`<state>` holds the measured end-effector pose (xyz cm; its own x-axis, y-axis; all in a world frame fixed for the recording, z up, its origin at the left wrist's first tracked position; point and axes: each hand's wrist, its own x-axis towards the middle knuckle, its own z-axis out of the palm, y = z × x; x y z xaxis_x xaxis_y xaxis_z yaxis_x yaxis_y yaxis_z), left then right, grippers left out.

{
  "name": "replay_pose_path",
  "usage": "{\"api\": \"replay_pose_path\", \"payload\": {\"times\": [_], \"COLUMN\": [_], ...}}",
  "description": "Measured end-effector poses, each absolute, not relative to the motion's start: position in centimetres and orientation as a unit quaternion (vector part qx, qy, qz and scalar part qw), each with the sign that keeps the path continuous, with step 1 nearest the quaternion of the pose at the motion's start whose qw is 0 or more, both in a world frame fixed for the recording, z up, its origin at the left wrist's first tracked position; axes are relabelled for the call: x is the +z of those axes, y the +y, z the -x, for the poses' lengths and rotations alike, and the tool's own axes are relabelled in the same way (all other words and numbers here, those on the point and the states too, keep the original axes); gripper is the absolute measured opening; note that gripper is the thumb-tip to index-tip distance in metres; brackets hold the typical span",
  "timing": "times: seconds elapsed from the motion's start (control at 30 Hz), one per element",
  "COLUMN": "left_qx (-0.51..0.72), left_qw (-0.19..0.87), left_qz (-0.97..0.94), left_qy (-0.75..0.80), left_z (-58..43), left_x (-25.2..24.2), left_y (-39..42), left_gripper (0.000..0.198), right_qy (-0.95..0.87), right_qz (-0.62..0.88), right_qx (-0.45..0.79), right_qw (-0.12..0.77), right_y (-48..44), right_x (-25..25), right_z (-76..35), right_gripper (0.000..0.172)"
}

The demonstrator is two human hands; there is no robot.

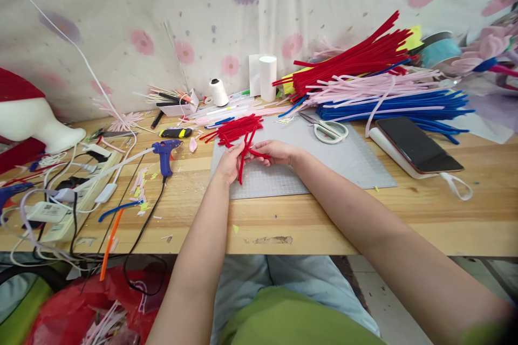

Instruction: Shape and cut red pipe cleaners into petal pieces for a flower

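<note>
Between my two hands, red pipe cleaners [242, 164] cross one another just above the grey cutting mat [279, 186]. My left hand [230, 164] pinches them from the left side. From the right, my right hand [277, 152] has its fingers closed on the same pieces, one end lying across its fingertips. How the pieces join at the middle is too small to tell. Right behind the hands lies a pile of short red pipe cleaners [238, 128]. Scissors with pale handles [331, 131] rest on the mat's far right part.
Bundles of long red [352, 62], pink and blue pipe cleaners [396, 105] lie at the back right, near a phone [418, 143]. On the left are a blue glue gun [164, 156], a yellow-black utility knife [175, 133] and a power strip [81, 199] with tangled cables.
</note>
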<state>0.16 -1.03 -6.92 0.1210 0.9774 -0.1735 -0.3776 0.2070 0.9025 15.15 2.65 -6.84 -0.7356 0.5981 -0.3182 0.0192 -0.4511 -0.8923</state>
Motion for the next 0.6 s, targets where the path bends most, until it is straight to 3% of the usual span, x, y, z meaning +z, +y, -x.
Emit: {"api": "replay_pose_path", "payload": {"times": [0.4, 0.6], "left_qx": [0.531, 0.620], "left_qw": [0.548, 0.471], "left_qz": [-0.475, -0.425], "left_qy": [0.438, 0.462], "left_z": [1.4, 0.8], "left_x": [-7.6, -7.7], "left_y": [-0.4, -0.2], "left_gripper": [0.025, 0.029], "right_qy": [-0.531, -0.538], "right_qz": [0.327, 0.355], "right_qx": [0.742, 0.724], "right_qw": [0.245, 0.244], "right_y": [2.5, 2.0], "right_x": [-7.3, -6.8], "right_z": [-14.6, -14.2], "right_gripper": [0.019, 0.014]}}
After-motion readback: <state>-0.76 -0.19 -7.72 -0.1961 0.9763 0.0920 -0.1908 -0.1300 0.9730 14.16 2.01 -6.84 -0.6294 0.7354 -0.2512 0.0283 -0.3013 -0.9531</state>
